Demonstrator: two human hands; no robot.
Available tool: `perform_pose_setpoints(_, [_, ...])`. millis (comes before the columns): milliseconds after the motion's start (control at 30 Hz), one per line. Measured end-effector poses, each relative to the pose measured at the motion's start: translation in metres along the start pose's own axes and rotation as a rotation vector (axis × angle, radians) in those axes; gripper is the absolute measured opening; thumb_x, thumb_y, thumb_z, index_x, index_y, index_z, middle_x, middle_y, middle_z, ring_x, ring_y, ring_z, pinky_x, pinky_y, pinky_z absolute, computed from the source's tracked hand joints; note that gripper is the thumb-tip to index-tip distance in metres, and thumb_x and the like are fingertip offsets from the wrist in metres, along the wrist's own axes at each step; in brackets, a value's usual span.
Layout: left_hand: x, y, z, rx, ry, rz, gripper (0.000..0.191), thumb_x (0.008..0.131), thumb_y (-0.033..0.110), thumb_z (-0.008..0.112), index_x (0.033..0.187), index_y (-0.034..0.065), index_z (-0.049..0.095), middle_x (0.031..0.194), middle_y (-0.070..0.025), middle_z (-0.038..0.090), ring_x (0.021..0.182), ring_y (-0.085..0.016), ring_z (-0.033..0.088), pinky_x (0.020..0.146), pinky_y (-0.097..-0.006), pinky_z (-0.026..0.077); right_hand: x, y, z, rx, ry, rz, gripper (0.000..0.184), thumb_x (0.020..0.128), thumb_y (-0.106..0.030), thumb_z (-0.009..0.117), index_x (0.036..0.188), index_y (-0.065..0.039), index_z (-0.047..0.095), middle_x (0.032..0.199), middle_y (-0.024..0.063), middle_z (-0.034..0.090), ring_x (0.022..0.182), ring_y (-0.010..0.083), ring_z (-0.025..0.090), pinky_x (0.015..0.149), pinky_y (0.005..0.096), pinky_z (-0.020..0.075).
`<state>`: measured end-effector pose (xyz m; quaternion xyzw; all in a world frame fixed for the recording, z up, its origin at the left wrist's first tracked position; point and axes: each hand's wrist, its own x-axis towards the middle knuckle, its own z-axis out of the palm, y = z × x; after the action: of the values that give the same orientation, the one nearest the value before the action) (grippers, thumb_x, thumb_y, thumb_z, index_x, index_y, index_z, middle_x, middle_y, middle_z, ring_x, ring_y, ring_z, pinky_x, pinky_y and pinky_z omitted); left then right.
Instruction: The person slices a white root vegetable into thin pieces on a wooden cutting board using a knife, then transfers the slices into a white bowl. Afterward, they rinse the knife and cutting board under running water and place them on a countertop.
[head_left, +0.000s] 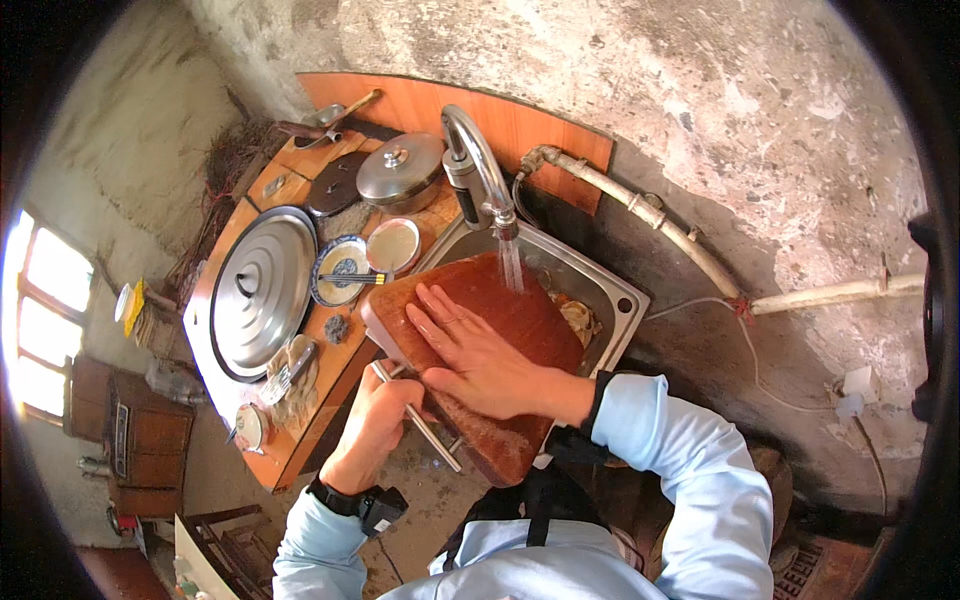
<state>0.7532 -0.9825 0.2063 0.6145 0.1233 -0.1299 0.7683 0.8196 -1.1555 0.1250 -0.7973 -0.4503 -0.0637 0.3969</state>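
Note:
A thick, wet, reddish-brown wooden chopping board lies tilted across the stainless steel sink and overhangs its near side. My left hand grips the metal bar handle on the board's left side. Flat on the upper face rests my right hand, palm down, with nothing held in it. Water runs from the curved chrome tap onto the board's far part. Food scraps show in the basin to the right of the board, which hides much of the sink.
Left of the sink, a wooden counter carries a lidded metal pot, a large metal lid, a white bowl, a patterned bowl with chopsticks across it and a steel-wool scrubber. A pipe follows the wall.

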Motion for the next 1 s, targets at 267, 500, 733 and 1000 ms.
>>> perform_pose_setpoints(267, [-0.023, 0.014, -0.016, 0.055, 0.205, -0.107, 0.056, 0.068, -0.005, 0.046, 0.123, -0.0047, 0.055, 0.093, -0.0132, 0.067, 0.069, -0.023, 0.064, 0.062, -0.0325, 0.054, -0.023, 0.075, -0.015, 0.085, -0.225, 0.483, 0.075, 0.102, -0.049, 0.034, 0.154, 0.002, 0.013, 0.162, 0.0217, 0.006, 0.15, 0.036, 0.009, 0.121, 0.0425, 0.0136])
perform_pose_setpoints(500, [-0.061, 0.033, -0.003, -0.005, 0.396, -0.136, 0.053, 0.071, -0.01, 0.05, 0.123, -0.0014, 0.055, 0.098, -0.0113, 0.066, 0.075, -0.019, 0.062, 0.066, -0.0327, 0.052, 0.003, 0.107, -0.001, 0.074, -0.155, 0.412, 0.077, 0.101, -0.053, 0.035, 0.154, 0.0, 0.014, 0.161, 0.0234, 0.011, 0.149, 0.0353, 0.013, 0.121, 0.0429, 0.0135])
perform_pose_setpoints(733, [-0.076, 0.033, -0.002, 0.091, 0.343, -0.051, 0.052, 0.073, -0.005, 0.045, 0.124, -0.0028, 0.054, 0.099, -0.0093, 0.065, 0.078, -0.017, 0.062, 0.073, -0.0282, 0.05, -0.013, 0.128, -0.007, 0.247, -0.267, 0.512, 0.079, 0.101, -0.057, 0.03, 0.154, -0.001, 0.015, 0.162, 0.0203, 0.005, 0.15, 0.0331, 0.009, 0.122, 0.0398, 0.0128])
perform_pose_setpoints(1000, [-0.078, 0.033, 0.001, -0.154, 0.263, 0.129, 0.031, 0.07, -0.004, 0.044, 0.095, -0.0059, 0.062, 0.079, -0.011, 0.064, 0.065, -0.021, 0.061, 0.058, -0.0296, 0.05, -0.052, 0.153, -0.025, 0.095, -0.344, 0.929, 0.078, 0.101, -0.056, 0.034, 0.149, 0.004, 0.026, 0.151, 0.0263, 0.034, 0.142, 0.0368, 0.032, 0.117, 0.0415, 0.0253])
